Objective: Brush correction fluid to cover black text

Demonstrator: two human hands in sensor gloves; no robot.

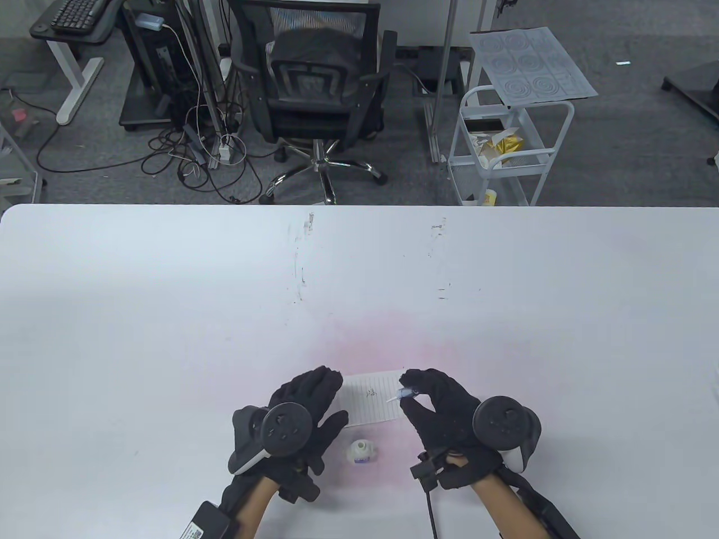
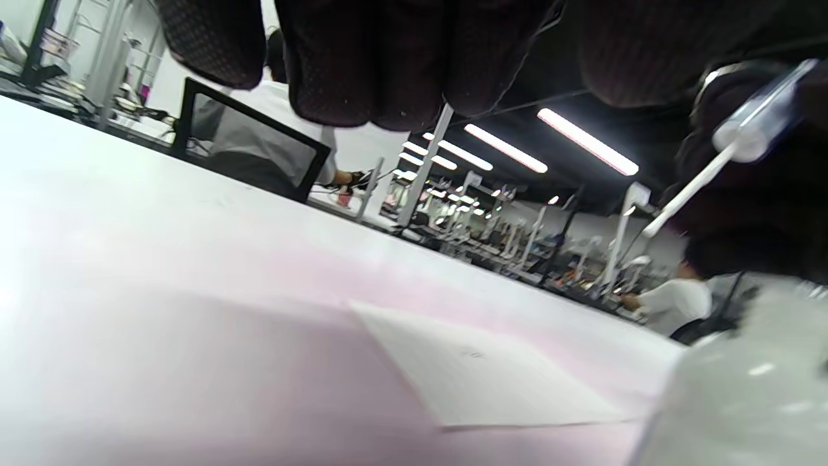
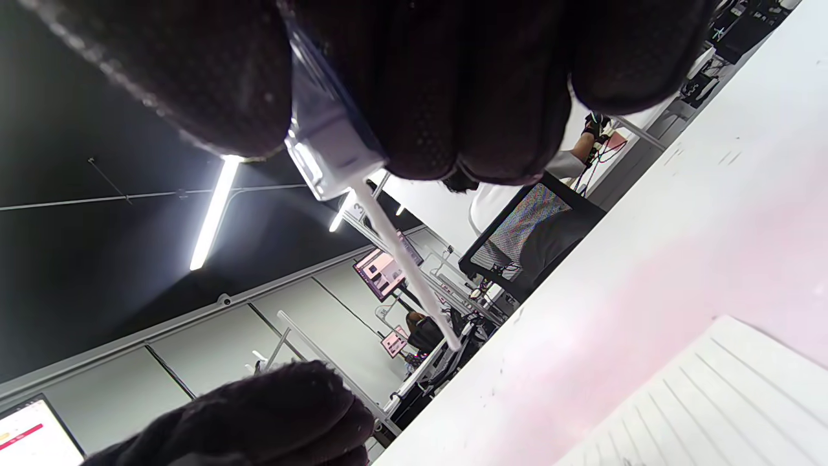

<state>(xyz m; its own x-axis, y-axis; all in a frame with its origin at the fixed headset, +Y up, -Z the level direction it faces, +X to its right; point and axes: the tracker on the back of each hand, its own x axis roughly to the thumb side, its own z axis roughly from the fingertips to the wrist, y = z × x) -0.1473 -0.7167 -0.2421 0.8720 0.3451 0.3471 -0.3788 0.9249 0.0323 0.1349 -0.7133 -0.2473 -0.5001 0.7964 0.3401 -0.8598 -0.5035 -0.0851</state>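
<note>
Two hands over lined paper (image 1: 372, 397): right hand (image 1: 444, 418) pinches brush cap (image 1: 405, 393) betw thumb & fingers; left hand (image 1: 306, 412) lies flat, fingers spread, on paper's left edge. Open bottle (image 1: 363, 451) nearby.

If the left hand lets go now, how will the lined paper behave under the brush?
The lined paper looks thin and light, so it would probably slide on the smooth table. It lies flat, likely floppy if lifted. The brush seems unlikely to tear it.

The right hand (image 3: 414, 84) pinches the brush cap (image 3: 326, 152), brush above the lined paper (image 3: 711, 401).
</note>
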